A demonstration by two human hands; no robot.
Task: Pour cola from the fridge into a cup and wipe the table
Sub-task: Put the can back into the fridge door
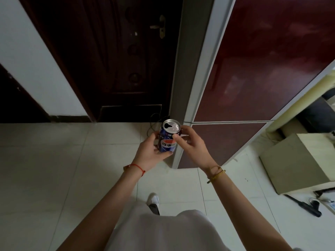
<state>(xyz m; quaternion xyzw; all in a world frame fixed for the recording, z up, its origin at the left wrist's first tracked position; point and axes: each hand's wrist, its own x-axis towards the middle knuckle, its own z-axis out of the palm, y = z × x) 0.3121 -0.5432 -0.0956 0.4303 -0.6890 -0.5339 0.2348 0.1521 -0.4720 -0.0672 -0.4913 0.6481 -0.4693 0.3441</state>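
Note:
A blue cola can (pixel 167 142) with a silver top and an open mouth hole stands upright in front of me. My left hand (pixel 150 153) grips its lower body from the left, fingers wrapped round it. My right hand (pixel 190 144) holds the can near the rim from the right, thumb on the upper side. The dark red fridge (pixel 253 69) stands just behind the can, both of its doors closed. No cup or table shows.
A dark wooden door (pixel 117 60) with a brass handle is at the left of the fridge. A cable lies on the tiled floor by the fridge corner. A beige box (pixel 297 160) and dark tools lie at the right. My white shoe (pixel 153 199) is below.

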